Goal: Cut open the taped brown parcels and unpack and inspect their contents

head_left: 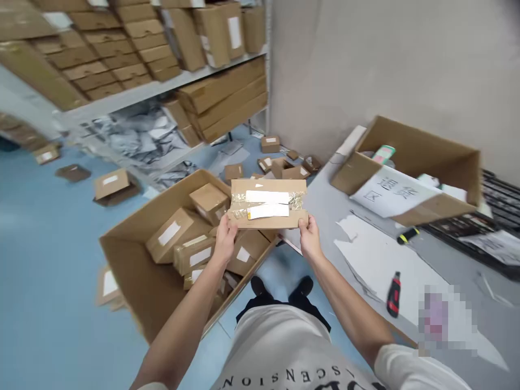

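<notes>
Holding a flat taped parcel (pixel 268 203) by its lower corners, left hand (pixel 225 234) and right hand (pixel 309 234) each pinching, above the part-filled carton (pixel 134 271); loose boxes beyond awaiting sorting.

Person seen from above, white short-sleeved T-shirt (pixel 284 346) with dark serif lettering across the chest at lower centre, dark shorts, black shoes (pixel 280 285) mid-frame, bare forearms, left hand (pixel 226 238), right hand (pixel 309 236)

Parcel (pixel 268 204): held by left hand (pixel 225 236) and right hand (pixel 309 236) at its lower corners.
Carton (pixel 134 271): filled with small boxes, below.
</notes>
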Demonstrator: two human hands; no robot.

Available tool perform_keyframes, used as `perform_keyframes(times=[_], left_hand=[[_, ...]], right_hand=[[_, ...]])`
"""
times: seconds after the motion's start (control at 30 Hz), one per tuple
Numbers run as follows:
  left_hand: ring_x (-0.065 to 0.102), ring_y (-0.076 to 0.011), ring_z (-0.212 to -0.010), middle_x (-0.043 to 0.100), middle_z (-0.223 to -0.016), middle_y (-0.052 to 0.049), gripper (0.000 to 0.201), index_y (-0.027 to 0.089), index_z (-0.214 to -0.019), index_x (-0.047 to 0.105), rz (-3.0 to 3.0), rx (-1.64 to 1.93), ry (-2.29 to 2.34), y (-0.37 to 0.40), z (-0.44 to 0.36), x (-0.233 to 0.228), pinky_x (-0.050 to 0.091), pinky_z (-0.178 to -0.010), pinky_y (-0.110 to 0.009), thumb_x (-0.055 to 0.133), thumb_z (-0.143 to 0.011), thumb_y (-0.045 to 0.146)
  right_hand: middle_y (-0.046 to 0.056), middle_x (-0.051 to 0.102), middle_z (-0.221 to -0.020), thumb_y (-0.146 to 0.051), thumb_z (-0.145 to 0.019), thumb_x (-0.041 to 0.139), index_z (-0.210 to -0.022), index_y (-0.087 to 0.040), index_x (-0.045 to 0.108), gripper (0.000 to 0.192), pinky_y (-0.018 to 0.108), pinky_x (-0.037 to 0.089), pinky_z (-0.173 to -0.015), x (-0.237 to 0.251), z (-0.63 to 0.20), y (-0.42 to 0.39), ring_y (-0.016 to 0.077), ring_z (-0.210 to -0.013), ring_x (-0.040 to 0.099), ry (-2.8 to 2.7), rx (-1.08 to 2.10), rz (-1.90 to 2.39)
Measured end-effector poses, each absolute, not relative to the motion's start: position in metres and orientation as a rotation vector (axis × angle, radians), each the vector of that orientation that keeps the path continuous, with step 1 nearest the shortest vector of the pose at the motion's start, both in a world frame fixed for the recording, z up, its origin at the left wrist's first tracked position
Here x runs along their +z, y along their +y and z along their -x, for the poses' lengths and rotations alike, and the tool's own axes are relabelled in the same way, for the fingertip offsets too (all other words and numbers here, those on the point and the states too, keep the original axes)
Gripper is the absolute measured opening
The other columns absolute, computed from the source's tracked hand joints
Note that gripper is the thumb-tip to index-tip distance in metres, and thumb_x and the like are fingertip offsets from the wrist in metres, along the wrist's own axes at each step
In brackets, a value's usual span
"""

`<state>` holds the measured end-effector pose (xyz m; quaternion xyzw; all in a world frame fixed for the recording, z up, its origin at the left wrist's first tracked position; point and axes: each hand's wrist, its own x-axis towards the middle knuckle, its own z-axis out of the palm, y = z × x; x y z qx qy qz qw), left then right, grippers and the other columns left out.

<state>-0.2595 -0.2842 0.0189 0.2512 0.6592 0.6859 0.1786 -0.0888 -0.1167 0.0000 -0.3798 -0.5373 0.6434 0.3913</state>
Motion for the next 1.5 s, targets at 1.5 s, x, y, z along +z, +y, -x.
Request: perform_keyframes(times=[1.5], left_hand=[[0.057,-0.0256,-0.112,0.057,-0.124,-0.015,0.074,0.017,-0.126,0.046,-0.837,1.197,1.524,-0.025,0.033,-0.110,0.043,-0.098,-0.040,0.073,-0.066,0.049]], right_hand=[[0.011,0.058,-0.127,-0.053,-0.056,0.076,-0.119,-0.023,0.054,0.073,0.049,0.039,-0.103,-0.148,-0.247,-0.038,0.0281,-0.119,0.053,-1.055,1.334,1.490]])
